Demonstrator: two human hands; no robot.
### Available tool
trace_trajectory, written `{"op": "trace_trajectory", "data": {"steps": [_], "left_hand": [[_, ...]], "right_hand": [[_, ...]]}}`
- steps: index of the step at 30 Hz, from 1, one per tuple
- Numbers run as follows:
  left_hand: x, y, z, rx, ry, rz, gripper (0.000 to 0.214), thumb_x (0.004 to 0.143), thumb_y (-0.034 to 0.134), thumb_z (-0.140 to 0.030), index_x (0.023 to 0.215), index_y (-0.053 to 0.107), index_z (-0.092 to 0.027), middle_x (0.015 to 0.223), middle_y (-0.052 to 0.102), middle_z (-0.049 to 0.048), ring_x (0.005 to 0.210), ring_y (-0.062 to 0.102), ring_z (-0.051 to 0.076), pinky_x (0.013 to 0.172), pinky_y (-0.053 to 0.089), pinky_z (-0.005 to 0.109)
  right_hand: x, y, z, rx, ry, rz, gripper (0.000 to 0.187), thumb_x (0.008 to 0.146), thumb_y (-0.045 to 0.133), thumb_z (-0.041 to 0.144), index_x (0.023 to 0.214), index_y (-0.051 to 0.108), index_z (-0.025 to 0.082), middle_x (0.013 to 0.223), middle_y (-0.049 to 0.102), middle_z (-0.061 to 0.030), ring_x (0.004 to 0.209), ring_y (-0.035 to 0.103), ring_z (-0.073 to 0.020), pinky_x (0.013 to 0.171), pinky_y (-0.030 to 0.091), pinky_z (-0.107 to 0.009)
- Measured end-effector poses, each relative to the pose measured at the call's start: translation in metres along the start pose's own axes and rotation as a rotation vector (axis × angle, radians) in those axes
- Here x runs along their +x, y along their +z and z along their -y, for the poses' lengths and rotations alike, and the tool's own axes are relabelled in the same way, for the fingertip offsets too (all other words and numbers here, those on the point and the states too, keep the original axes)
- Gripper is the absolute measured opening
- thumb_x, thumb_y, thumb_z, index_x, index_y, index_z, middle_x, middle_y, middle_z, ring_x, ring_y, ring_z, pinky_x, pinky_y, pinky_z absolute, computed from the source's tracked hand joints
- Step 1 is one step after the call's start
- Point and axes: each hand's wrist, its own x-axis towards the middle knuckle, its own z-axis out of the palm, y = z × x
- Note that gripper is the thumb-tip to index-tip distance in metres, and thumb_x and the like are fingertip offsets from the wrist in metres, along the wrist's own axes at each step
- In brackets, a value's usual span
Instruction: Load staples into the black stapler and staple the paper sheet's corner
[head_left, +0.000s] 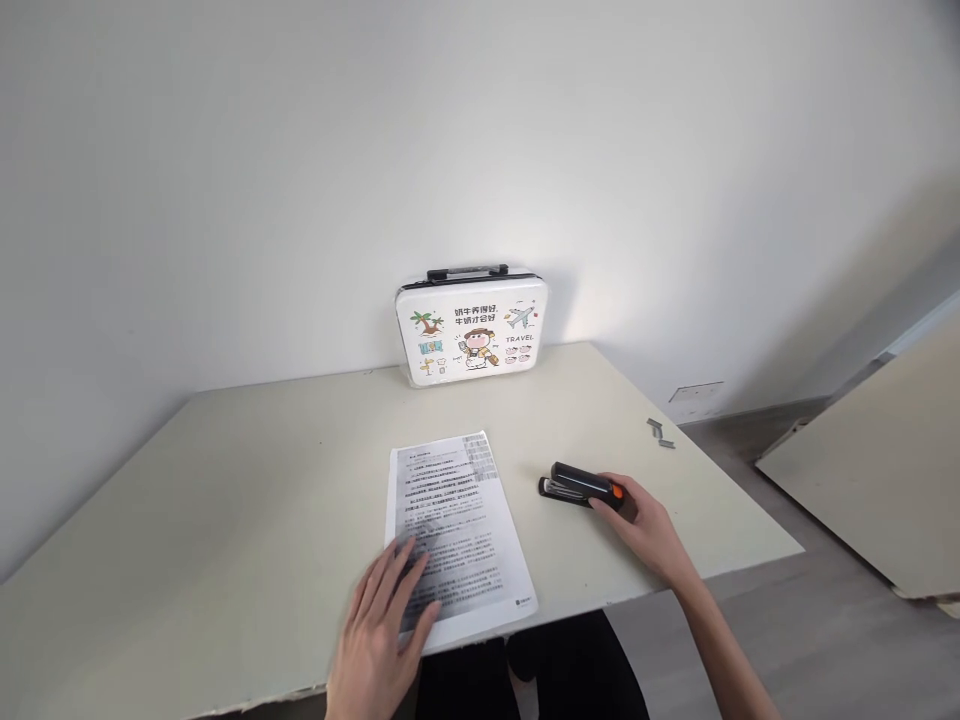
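Printed sheets of paper [465, 520] lie near the front edge of the table; whether it is one sheet or a stack I cannot tell. My left hand [382, 625] rests on their lower left part, fingers stretched out and slightly apart. To the right of the paper, a black stapler [577, 482] with an orange part at its rear points left on the tabletop. My right hand [637, 520] grips the stapler's rear end, thumb on the near side and fingers on the far side. Nothing shows between the stapler's jaws.
A white case [480, 335] with cartoon prints and a black handle stands against the wall at the table's back. Small grey staple strips [660, 434] lie near the right edge of the pale table [247, 500]. Another pale tabletop [877, 450] stands farther right, across a gap.
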Motion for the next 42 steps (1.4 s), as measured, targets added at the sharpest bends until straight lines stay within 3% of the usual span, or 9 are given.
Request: {"op": "trace_trajectory", "data": {"steps": [8,12,16,30,42], "left_hand": [[0.017,-0.014,-0.012,-0.196,-0.247,-0.037,0.042,0.104,0.055,-0.054,0.142,0.061,-0.036,0.153,0.063,0.0031,0.146,0.055,0.035,0.114,0.054,0.057],[0.021,-0.017,-0.02,-0.244,-0.348,-0.082,0.046,0.104,0.051,-0.059,0.138,0.065,-0.033,0.149,0.066,0.0055,0.139,0.062,0.037,0.108,0.058,0.055],[0.022,-0.013,-0.025,-0.263,-0.399,-0.093,0.046,0.103,0.054,-0.061,0.133,0.068,-0.029,0.145,0.069,0.0074,0.137,0.063,0.035,0.112,0.055,0.053],[0.011,-0.003,-0.029,-0.031,-0.197,-0.076,0.043,0.105,0.052,-0.054,0.138,0.063,-0.027,0.151,0.064,0.01,0.146,0.055,0.034,0.118,0.049,0.058],[0.007,0.004,-0.026,0.021,-0.203,-0.094,0.049,0.107,0.049,-0.056,0.145,0.057,-0.026,0.158,0.058,0.0104,0.152,0.047,0.035,0.121,0.045,0.06]], "right_hand": [[-0.002,-0.009,0.001,0.03,-0.032,-0.001,0.043,0.096,0.064,0.057,0.124,0.066,0.025,0.127,0.074,-0.0101,0.117,0.069,-0.0303,0.101,0.057,-0.046],[-0.003,-0.012,0.001,0.012,-0.033,0.02,0.044,0.096,0.063,0.059,0.124,0.065,0.024,0.127,0.073,-0.0112,0.114,0.069,-0.0305,0.094,0.059,-0.044],[-0.004,-0.014,0.0,-0.014,-0.055,0.027,0.048,0.096,0.061,0.061,0.125,0.065,0.023,0.127,0.073,-0.0124,0.112,0.069,-0.0305,0.094,0.058,-0.045],[-0.007,-0.012,-0.009,-0.009,-0.05,-0.013,0.052,0.091,0.065,0.062,0.124,0.067,0.022,0.124,0.074,-0.0124,0.108,0.068,-0.0299,0.091,0.056,-0.043],[-0.006,-0.01,-0.009,-0.004,-0.041,-0.019,0.051,0.088,0.067,0.061,0.12,0.069,0.021,0.118,0.075,-0.0104,0.102,0.068,-0.0275,0.09,0.054,-0.042]]}}
